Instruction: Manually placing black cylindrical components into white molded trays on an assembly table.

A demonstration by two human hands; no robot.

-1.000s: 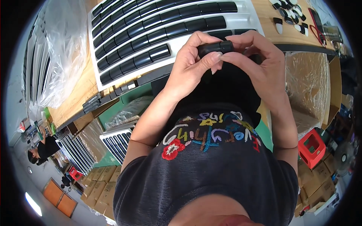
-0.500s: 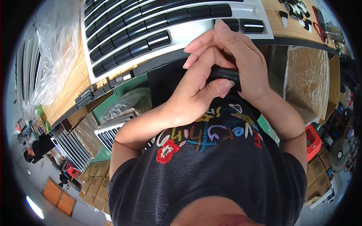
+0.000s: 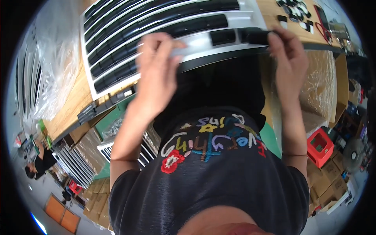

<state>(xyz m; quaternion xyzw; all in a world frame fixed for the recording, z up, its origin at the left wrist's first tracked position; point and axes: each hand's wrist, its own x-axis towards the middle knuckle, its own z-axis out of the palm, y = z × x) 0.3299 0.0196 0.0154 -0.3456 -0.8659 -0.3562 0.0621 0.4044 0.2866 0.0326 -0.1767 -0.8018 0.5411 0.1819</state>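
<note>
In a white moulded tray (image 3: pixel 196 42) on the table lie rows of glossy black curved caps. My right hand (image 3: pixel 290 53) is at the near right corner, thumb and fingers closed on the end of a black cap (image 3: pixel 256 37). Beside that cap sits another black cap (image 3: pixel 223 37) in the same near row. My left hand (image 3: pixel 156 70) is over the left part of this row, blurred by motion. Its fingers hide the row's end there, and whether they hold anything does not show.
Small black and white parts (image 3: pixel 295 11) lie on the wooden tabletop at right, near red-handled pliers (image 3: pixel 323 32). Clear plastic film (image 3: pixel 58 51) covers the left side. Below right stand a red stool (image 3: pixel 320 147) and cardboard boxes (image 3: pixel 329 180). Another person (image 3: pixel 41 160) is far left.
My hands were together in front of my chest around a black piece. Now they are apart, the left over the near row and the right at the cap in the tray's corner.
</note>
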